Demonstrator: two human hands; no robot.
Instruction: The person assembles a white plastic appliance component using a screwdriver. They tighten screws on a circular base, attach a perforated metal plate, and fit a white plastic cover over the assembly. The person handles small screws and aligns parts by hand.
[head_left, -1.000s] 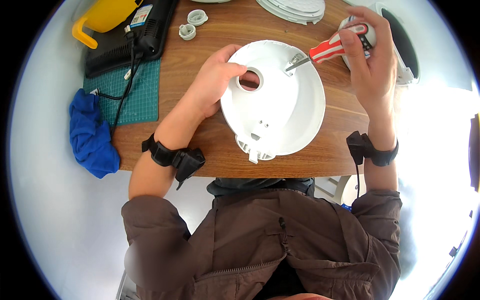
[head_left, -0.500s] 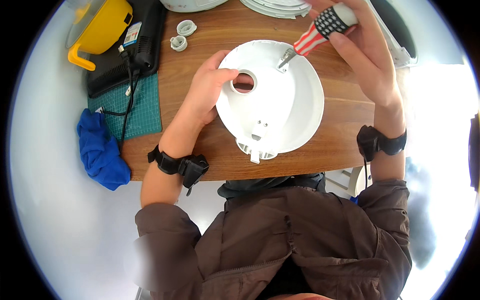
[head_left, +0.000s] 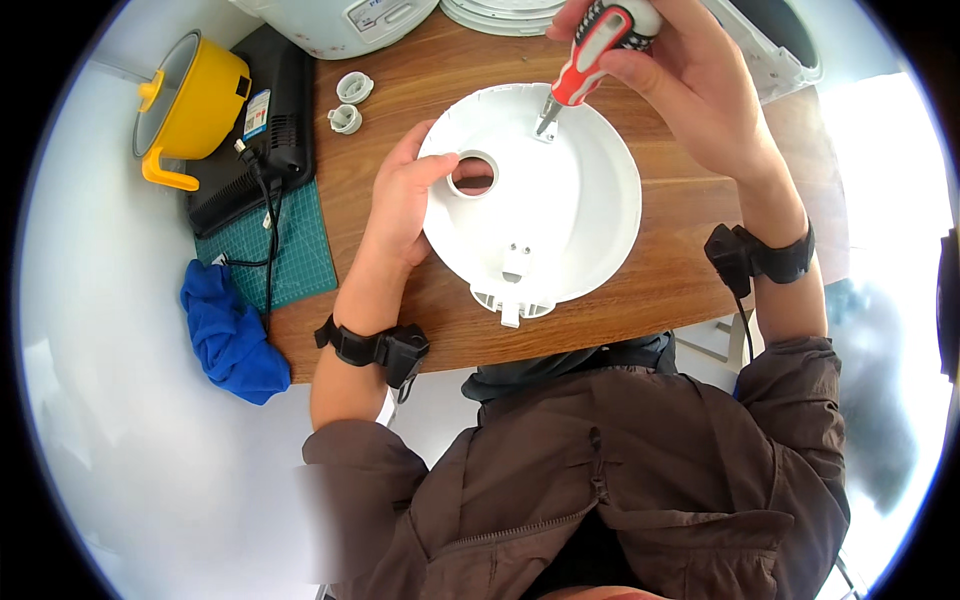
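A round white plastic cover lies hollow side up near the table's front edge. My left hand grips its left rim, thumb on top beside a round hole, while fingers underneath show through that hole. My right hand is closed round the handle of a screwdriver with a red, white and black grip. Its shaft slants down to the left, and the tip is at a small screw mount near the cover's far edge. Another mount with two screws sits near the front latch.
Two small white plastic caps lie beyond my left hand. At the left are a yellow pot on a black appliance, a green cutting mat and a blue cloth. A white appliance and stacked white lids stand at the back.
The screwdriver has turned in my right hand, its handle now showing a different side. The whole view has shifted and tilted slightly. My left hand keeps its hold on the cover.
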